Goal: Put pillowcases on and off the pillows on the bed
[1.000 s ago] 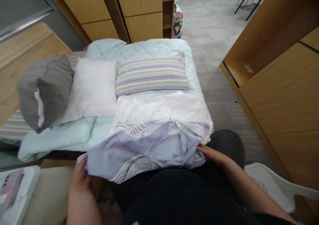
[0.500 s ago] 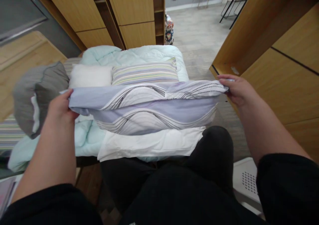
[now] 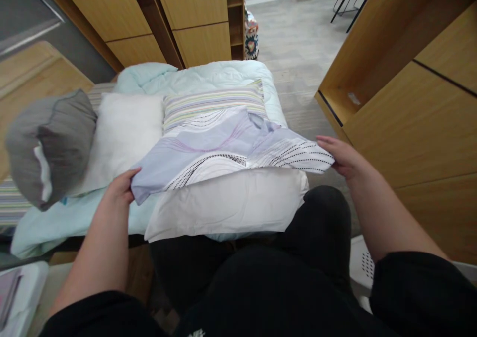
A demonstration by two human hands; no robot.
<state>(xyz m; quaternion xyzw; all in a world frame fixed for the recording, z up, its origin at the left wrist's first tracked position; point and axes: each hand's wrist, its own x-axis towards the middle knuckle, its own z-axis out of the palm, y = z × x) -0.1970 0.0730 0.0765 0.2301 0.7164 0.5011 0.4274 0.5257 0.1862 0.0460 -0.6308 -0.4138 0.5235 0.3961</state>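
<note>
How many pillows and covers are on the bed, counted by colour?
White pillows: 2
Striped pillow: 1
Grey pillow: 1
Lilac patterned pillowcase: 1, gripped by left hand and right hand
Pale blue quilt: 1
Total: 6

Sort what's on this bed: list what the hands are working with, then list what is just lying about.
In hand:
- lilac patterned pillowcase, its corners held by the left hand and right hand
- white pillow beneath it

Lying about:
- striped pillow
- plain white cushion
- grey pillow
- pale blue quilt
- white basket
</note>
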